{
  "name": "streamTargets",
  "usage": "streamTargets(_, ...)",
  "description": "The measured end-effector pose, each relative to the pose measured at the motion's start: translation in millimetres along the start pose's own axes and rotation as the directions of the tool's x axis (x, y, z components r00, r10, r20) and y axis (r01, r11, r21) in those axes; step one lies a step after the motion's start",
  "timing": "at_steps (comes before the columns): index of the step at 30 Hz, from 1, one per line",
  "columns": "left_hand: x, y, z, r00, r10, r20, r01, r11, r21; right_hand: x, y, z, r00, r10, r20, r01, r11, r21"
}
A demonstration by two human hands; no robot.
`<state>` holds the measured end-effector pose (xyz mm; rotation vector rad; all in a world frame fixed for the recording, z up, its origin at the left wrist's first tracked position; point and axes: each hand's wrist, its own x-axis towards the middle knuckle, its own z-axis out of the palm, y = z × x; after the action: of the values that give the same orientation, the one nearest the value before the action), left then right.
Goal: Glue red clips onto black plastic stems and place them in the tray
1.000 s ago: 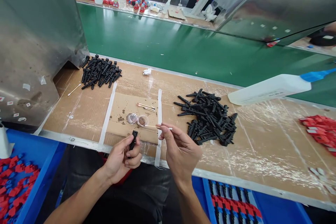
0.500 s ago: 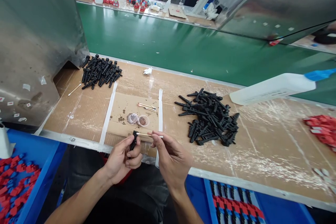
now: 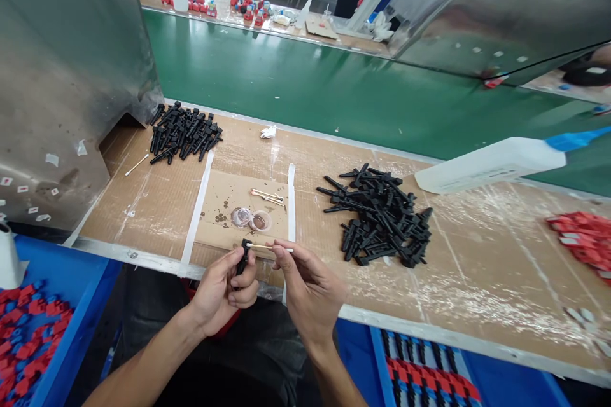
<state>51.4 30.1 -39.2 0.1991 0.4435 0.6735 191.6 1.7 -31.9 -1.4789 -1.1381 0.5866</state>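
Observation:
Between the thumb and fingers of my left hand [image 3: 224,289] stands a small black plastic part [image 3: 244,257], upright, its lower end hidden by the fingers. My right hand [image 3: 312,292] pinches a cotton swab [image 3: 260,247] lying nearly level, and its left tip touches the top of the part. Just beyond the hands, two small round clear cups [image 3: 260,221] sit side by side on a stained cardboard sheet [image 3: 224,184]. Several used swabs [image 3: 267,196] with dark tips lie behind them.
Heaps of black parts lie to the left [image 3: 186,130] and right [image 3: 382,216]. A white bottle [image 3: 491,164] with a blue nozzle leans at the right, near red parts [image 3: 580,241]. Blue bins [image 3: 90,305] flank my legs. A green belt [image 3: 286,82] crosses behind the table.
The view has shifted slightly. Both hands keep their grip, and the swab's tip stays against the black part, with my right hand a little further left.

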Motion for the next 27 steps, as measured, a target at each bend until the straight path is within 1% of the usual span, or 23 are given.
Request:
streamTargets(6,-2.0,0.5,0.5,1.000,-0.001,-0.016,0.002,1.000,0.012,-0.4,1.5,0.0,0.998,-0.058,-0.007,0.058,0.997,-0.049)
streamTargets(12,-1.4,1.2,0.2,1.000,-0.005,-0.015,0.005,1.000,0.012,-3.2,0.1,-4.1,0.978,-0.206,0.008,0.206,0.970,-0.127)
streamTargets(21,-1.6,-1.7,-1.5,1.000,0.018,-0.008,-0.018,1.000,0.018,-3.9,-2.8,-5.4,0.967,-0.247,0.057,0.253,0.957,-0.141)
streamTargets(27,-1.2,-2.3,-3.0,1.000,0.027,-0.006,-0.027,0.999,0.018,-1.6,-3.4,-4.2,0.955,-0.291,0.050,0.295,0.942,-0.160)
